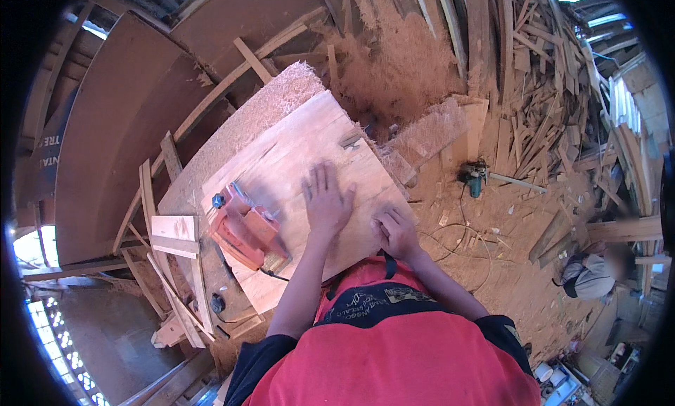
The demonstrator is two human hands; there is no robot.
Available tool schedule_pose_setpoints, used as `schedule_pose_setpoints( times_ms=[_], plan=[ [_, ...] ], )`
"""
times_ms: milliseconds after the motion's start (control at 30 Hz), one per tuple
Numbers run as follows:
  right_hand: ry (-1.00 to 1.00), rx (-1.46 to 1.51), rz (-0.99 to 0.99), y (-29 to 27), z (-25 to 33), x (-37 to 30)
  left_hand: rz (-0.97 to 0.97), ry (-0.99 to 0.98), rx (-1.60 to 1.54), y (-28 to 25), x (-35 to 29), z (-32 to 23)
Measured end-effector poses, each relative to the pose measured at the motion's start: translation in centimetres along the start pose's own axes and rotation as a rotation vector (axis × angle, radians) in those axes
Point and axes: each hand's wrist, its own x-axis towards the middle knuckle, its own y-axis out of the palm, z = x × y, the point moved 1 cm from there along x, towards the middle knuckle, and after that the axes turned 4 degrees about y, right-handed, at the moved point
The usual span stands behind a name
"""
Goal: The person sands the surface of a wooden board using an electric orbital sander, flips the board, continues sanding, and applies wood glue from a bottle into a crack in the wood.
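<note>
A pale wooden board (281,174) lies at a slant in front of me on a workbench (232,132) strewn with shavings. My left hand (327,202) presses flat on the board's middle, fingers apart. Close to the board's near right edge rests my right hand (395,232), its fingers curled in. Whatever those fingers hold, if anything, is hidden. An orange-red electric planer (246,230) with a dark blue front knob sits on the left part of the board, and its black cord runs toward me. Near the far right edge the board has a dark knot (349,142).
Shavings (415,68) are heaped beyond the bench. A green power tool (475,178) and a looping cord (478,237) lie on the dusty floor at right. Scrap wood (541,125) is piled behind. Another person (589,275) is low at far right. Large brown panels (119,125) lean at left.
</note>
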Motion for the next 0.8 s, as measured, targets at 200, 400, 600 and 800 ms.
schedule_pose_setpoints(
  times_ms=[200, 400, 600, 800],
  plan=[
    [-0.020, -0.024, 0.008, 1.3, 0.5, -0.1, -0.113, -0.086, -0.072, 1.7, 9.1, 0.5],
    [0.054, -0.025, -0.019, 0.0, -0.3, -0.4, -0.111, -0.209, -0.140, 1.7, 4.7, 0.8],
    [0.080, 0.006, 0.019, 0.6, 0.5, -0.2, -0.161, -0.194, -0.048, 1.3, 9.8, -0.7],
    [0.098, -0.017, 0.002, 0.4, 0.3, -0.5, -0.071, -0.002, -0.253, 1.3, 9.6, -3.5]
  ],
)
